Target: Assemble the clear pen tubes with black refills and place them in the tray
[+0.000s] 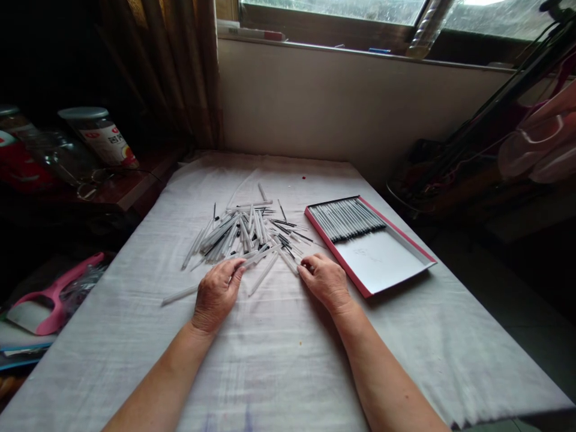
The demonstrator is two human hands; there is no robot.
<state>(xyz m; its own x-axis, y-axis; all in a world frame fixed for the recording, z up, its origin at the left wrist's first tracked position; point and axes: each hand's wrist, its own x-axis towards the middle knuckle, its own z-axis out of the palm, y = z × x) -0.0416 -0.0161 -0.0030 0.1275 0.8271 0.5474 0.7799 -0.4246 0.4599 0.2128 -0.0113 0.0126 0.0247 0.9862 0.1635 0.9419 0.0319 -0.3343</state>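
Observation:
A loose pile of clear pen barrels [243, 231], with dark pen refills [283, 225] and small black parts among them, lies on the cloth-covered table. My left hand [218, 294] is at the pile's near edge, its thumb and fingers closed on a clear pen barrel [261, 257] that points to the right. Another barrel [180, 295] lies beside that hand's left side. On the right, my right hand [324, 279] pinches near the end of a slanting clear tube [288, 261]. A shallow red-edged box [391, 267] beside it holds a row of pens [346, 219] with black ends.
The white tablecloth [270, 372] reaches to the wall under the window. At the left stand a lidded jar [105, 138] on a dark cabinet and a pink-handled item [56, 294]. Dark bars and pink cloth [540, 144] are at the right.

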